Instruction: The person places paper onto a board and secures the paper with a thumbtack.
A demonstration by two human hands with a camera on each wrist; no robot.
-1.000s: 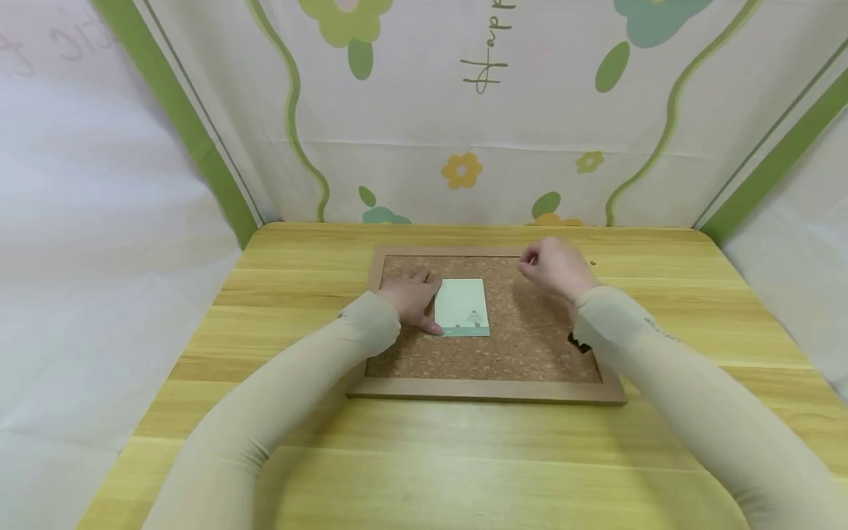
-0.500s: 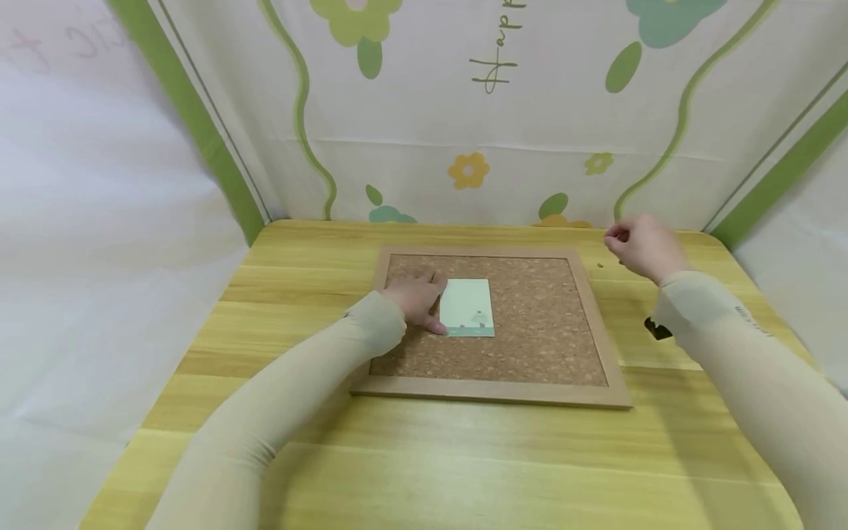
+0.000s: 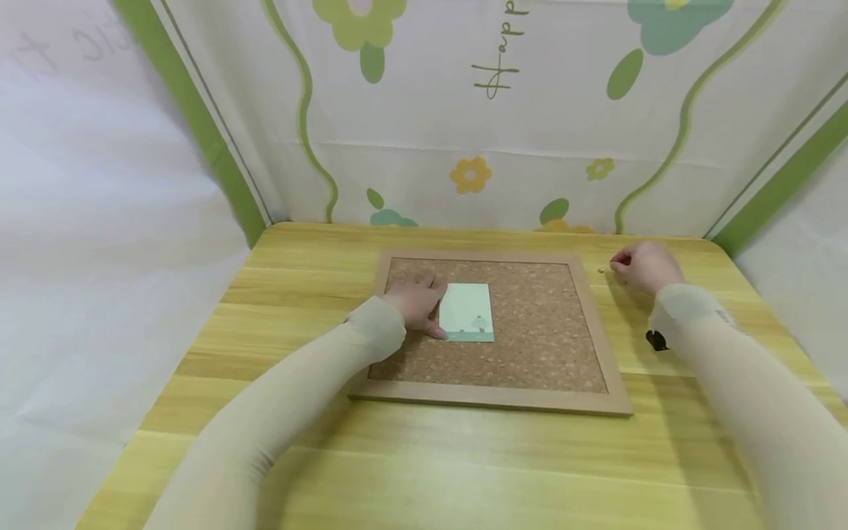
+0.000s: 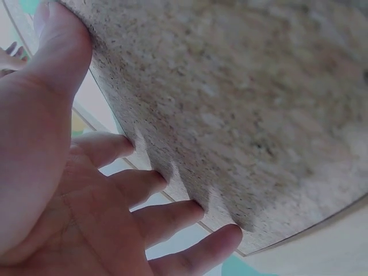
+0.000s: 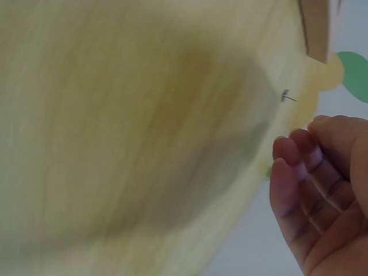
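Observation:
My left hand lies flat with spread fingers on the cork board, its thumb and forefinger at the left edge of a pale green note card. In the left wrist view the fingertips press the cork. My right hand is low over the table, right of the board, with fingers bent toward the thumb. Whether anything is between its fingertips is hidden. A thumbtack lies on the table just beyond those fingertips in the right wrist view; in the head view it is a small speck.
The board's wooden frame rests on a wood-grain table. A printed cloth stands behind the far edge, with more cloth at both sides. A dark item shows beneath the right sleeve cuff.
My right hand has moved right, from over the board to the table beside it, then down toward the surface. A second speck near its fingertips is now out of sight. The left hand stays put.

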